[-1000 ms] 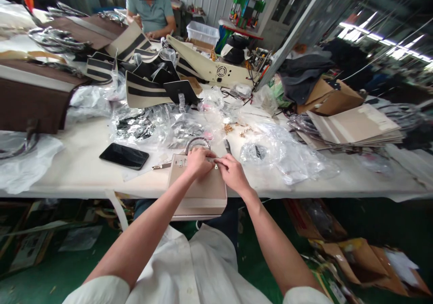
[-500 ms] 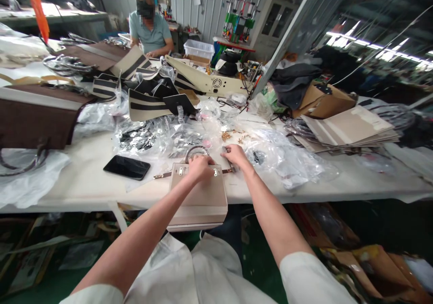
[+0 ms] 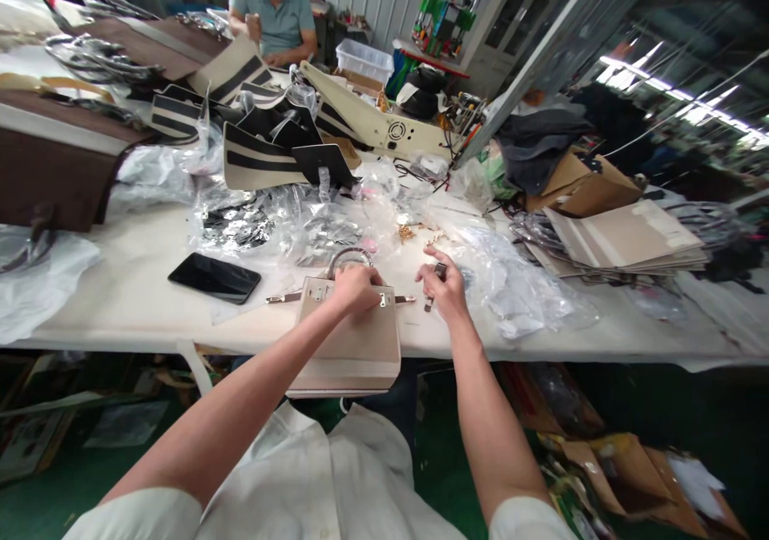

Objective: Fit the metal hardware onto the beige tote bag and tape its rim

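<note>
A small beige handbag (image 3: pixel 354 348) lies at the near edge of the white table (image 3: pixel 138 300), hanging partly over it. My left hand (image 3: pixel 354 288) is closed on the bag's top edge, just below its curved handle (image 3: pixel 347 255). A thin strap (image 3: pixel 285 298) sticks out to the left of the bag. My right hand (image 3: pixel 443 292) is lifted just right of the bag, its fingers pinched on a small dark tool (image 3: pixel 433 284). A little pile of gold metal fittings (image 3: pixel 407 231) lies beyond the hands.
A black phone (image 3: pixel 214 277) lies left of the bag. Crumpled clear plastic bags (image 3: pixel 510 276) cover the middle and right. Brown bags (image 3: pixel 54 163) and striped panels (image 3: pixel 264 159) are stacked at the left and back, flat cardboard (image 3: pixel 625 235) at the right. Another person (image 3: pixel 273 15) sits at the far end.
My right hand left the bag's top, reached to the table beyond it, and has come up holding the small dark tool. My left hand stayed on the bag.
</note>
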The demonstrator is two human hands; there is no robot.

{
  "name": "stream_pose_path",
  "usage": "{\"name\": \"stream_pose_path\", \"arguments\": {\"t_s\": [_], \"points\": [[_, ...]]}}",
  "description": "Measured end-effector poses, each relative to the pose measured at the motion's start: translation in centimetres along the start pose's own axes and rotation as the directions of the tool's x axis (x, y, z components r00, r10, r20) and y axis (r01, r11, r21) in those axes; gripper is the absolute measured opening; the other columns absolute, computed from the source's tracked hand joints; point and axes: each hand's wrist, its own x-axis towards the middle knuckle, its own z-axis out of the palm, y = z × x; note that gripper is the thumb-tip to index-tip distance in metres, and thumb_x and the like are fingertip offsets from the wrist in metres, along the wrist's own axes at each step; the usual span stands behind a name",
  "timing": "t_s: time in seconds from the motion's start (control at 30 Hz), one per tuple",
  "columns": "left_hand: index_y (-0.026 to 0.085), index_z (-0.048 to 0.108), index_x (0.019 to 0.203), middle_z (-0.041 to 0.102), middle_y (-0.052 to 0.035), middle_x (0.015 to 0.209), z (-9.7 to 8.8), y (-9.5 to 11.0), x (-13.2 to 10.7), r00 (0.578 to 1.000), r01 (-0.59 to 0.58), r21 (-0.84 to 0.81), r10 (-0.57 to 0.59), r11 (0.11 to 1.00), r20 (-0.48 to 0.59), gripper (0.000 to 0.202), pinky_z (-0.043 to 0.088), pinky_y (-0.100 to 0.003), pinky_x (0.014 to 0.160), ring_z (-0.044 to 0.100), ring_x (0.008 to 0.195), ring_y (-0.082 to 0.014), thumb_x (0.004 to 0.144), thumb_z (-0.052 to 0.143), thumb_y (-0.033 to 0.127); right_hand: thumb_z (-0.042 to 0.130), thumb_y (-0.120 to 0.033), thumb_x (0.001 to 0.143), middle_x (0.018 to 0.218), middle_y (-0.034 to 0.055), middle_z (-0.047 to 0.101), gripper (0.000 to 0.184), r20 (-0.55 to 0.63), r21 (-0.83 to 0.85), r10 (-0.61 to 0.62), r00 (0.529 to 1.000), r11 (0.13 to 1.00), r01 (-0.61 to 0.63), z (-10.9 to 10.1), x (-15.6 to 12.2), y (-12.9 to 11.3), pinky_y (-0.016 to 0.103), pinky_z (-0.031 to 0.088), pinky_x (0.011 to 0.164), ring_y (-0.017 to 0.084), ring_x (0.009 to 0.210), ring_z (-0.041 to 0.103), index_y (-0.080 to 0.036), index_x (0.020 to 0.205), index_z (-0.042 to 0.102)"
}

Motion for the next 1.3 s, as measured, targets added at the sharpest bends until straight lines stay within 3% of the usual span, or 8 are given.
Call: {"name": "stream_pose_path", "arguments": {"t_s": [0.07,0.13,0.3,0.47,0.63,0.97,1.3], "points": [[0.031,0.089,0.106,0.084,-0.0062,0.118,0.2,-0.1,0.2,1.0,0.006,-0.012,-0.006,1.0,0.003,0.035,0.047,-0.049,0.114,0.069,0.124,-0.0354,0.074,0.079,0.02,0.085,-0.072,0.092,0.053,-0.0093,0.042,0.059,-0.065,0.057,0.004,0.998,0.998,-0.001,0.3,-0.3,-1.2,0.024,0.024,0.041,0.008,0.042,0.03,-0.024,0.076,0.054],[0.031,0.089,0.103,0.085,-0.0052,0.115,0.5,-0.3,0.5,1.0,0.008,-0.022,-0.008,1.0,0.013,0.036,0.048,-0.049,0.113,0.07,0.121,-0.0351,0.071,0.08,0.019,0.084,-0.074,0.094,0.05,-0.0087,0.033,0.072,-0.109,0.105,-0.039,0.993,0.993,0.051,1.3,-0.5,-2.8,0.026,0.022,0.04,0.008,0.041,0.028,-0.025,0.061,0.042],[0.031,0.089,0.1,0.086,-0.0041,0.107,0.6,-0.4,1.1,0.999,0.027,-0.045,-0.026,0.999,0.029,0.033,0.048,-0.048,0.114,0.073,0.117,-0.0347,0.07,0.084,0.019,0.077,-0.077,0.099,0.054,-0.0056,0.038,0.073,-0.119,0.157,-0.142,0.983,0.975,0.16,6.7,-1.3,-6.0,0.028,0.024,0.04,0.009,0.042,0.031,-0.026,0.062,0.041],[0.029,0.089,0.101,0.086,-0.006,0.108,0.4,-0.4,0.9,0.999,0.008,-0.055,-0.007,0.998,0.033,0.027,0.05,-0.051,0.113,0.075,0.113,-0.0354,0.075,0.083,0.022,0.069,-0.083,0.101,0.051,-0.006,0.03,0.079,-0.121,0.079,-0.148,0.982,0.984,0.159,10.3,-1.8,-5.1,0.03,0.027,0.04,0.011,0.041,0.031,-0.027,0.059,0.032],[0.028,0.089,0.104,0.086,-0.0067,0.111,0.3,-0.6,1.0,0.999,-0.005,-0.079,0.009,0.997,0.049,0.03,0.049,-0.05,0.114,0.074,0.117,-0.0362,0.076,0.082,0.02,0.064,-0.078,0.107,0.052,-0.0047,0.034,0.075,-0.116,0.021,-0.195,0.974,0.98,0.199,10.8,-2.2,-4.0,0.031,0.029,0.044,0.012,0.043,0.036,-0.027,0.06,0.037],[0.028,0.089,0.103,0.085,-0.0063,0.112,0.4,-0.8,1.0,0.999,-0.011,-0.085,0.015,0.996,0.045,0.03,0.049,-0.049,0.112,0.073,0.119,-0.0363,0.075,0.083,0.02,0.057,-0.075,0.112,0.051,-0.003,0.039,0.073,-0.155,-0.104,-0.245,0.957,0.967,0.23,11.3,-3.2,-4.1,0.032,0.035,0.047,0.014,0.045,0.042,-0.026,0.061,0.037],[0.025,0.088,0.101,0.083,-0.0112,0.116,0.3,-0.4,0.4,1.0,-0.013,-0.068,0.013,0.998,0.007,0.02,0.048,-0.05,0.11,0.069,0.124,-0.0383,0.082,0.081,0.025,0.054,-0.086,0.107,0.052,-0.0002,0.045,0.074,-0.077,-0.166,-0.212,0.974,0.966,0.197,11.0,-2.7,-3.6,0.034,0.041,0.046,0.017,0.046,0.048,-0.027,0.061,0.046]]}}
